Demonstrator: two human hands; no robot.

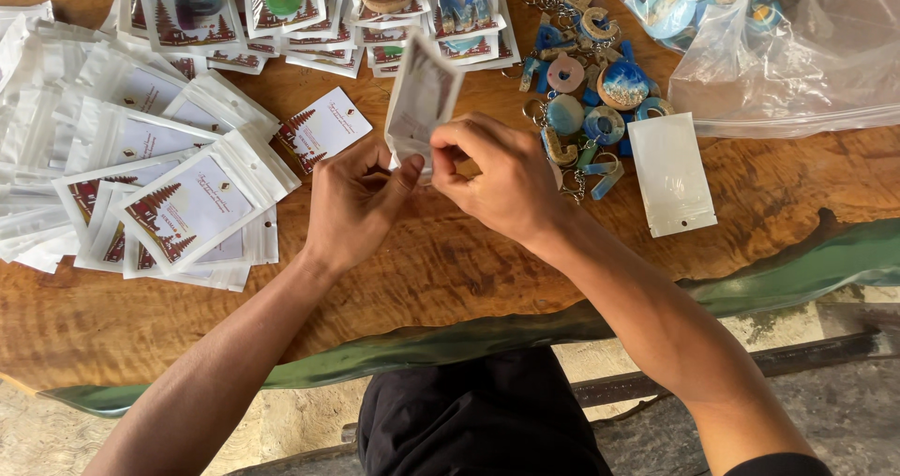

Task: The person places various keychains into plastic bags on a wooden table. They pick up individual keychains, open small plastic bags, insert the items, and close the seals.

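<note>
Holding a small translucent pouch [422, 101] above the middle of the table, both hands worked at its near end. The pouch was flat, rectangular, of frosted white plastic, tilted with its far end rising away from the person. The left hand [352, 204] pinched the near left corner between thumb and forefinger; the right hand [497, 181] pinched the near right corner, fingers curled and pressed together on the edge. The pouch thus stood just beyond both grips, projecting toward the far side, its lower edge hidden by the fingertips.

The table [450, 260] was a slab of polished, reddish-brown wood with strong wavy grain and a green resin band along its irregular near edge. At left lay a fanned stack of white pouches with printed cards [187, 209] bearing red-brown tree motifs, glossy and overlapping. A loose card [323, 129] lay just left of the hands. On the far side, filled pouches [281, 2] showed keyrings inside. To the right sat a heap of keychains [586, 91], round and letter-shaped, in blue resin and pale wood with metal rings. An empty white pouch [670, 171] lay beside them, and a crumpled clear plastic bag [797, 54] occupied the far right corner.
</note>
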